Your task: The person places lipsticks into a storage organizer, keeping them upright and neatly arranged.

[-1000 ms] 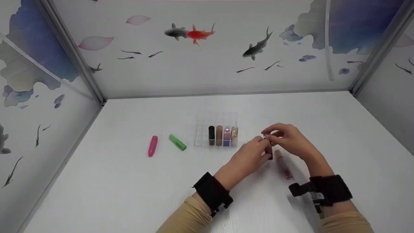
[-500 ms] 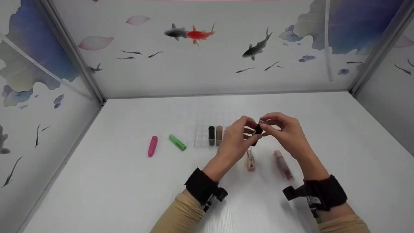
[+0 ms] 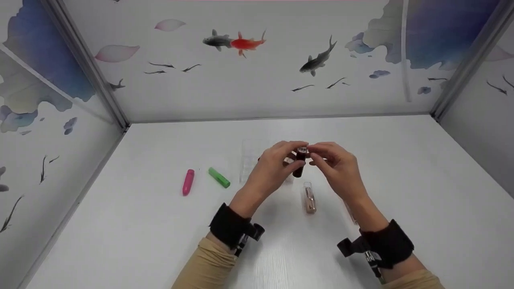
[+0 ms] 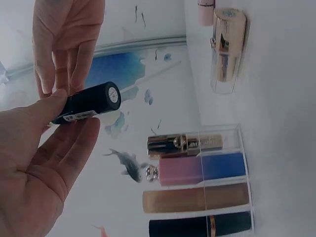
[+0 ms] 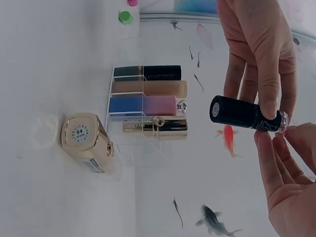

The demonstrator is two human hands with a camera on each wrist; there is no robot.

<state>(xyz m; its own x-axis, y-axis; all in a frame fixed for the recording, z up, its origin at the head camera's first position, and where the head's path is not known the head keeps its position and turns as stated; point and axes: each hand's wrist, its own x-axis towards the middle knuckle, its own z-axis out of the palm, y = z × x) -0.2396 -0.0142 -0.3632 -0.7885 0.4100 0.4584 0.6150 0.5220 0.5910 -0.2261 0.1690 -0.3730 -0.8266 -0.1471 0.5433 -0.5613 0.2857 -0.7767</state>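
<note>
A black lipstick tube [image 3: 298, 169] with a clear, faceted end is held up over the table. My left hand [image 3: 268, 167] grips its body between thumb and fingers, as the right wrist view also shows the tube [image 5: 234, 112]. At the clear end, my right hand [image 3: 340, 165] pinches with its fingertips. Its round bottom label faces the camera in the left wrist view. Behind the hands stands a clear acrylic organizer [image 3: 248, 154], mostly covered in the head view. In it are a black tube [image 5: 163, 72], a brown tube [image 5: 170, 88], a pink-and-blue lipstick [image 5: 158, 105] and a gold lipstick [image 5: 173, 127].
A gold lipstick with a clear cap [image 3: 309, 198] lies on the table below the hands. A pinkish lip gloss tube [image 3: 350, 212] is partly behind the right forearm. Leftward lie a green tube [image 3: 219, 177] and a pink tube [image 3: 188, 182]. Printed panels enclose the white table.
Both hands rose from the table with the black lipstick and moved left, in front of the organizer. The tube now stands more upright. The gold lipstick on the table came into view.
</note>
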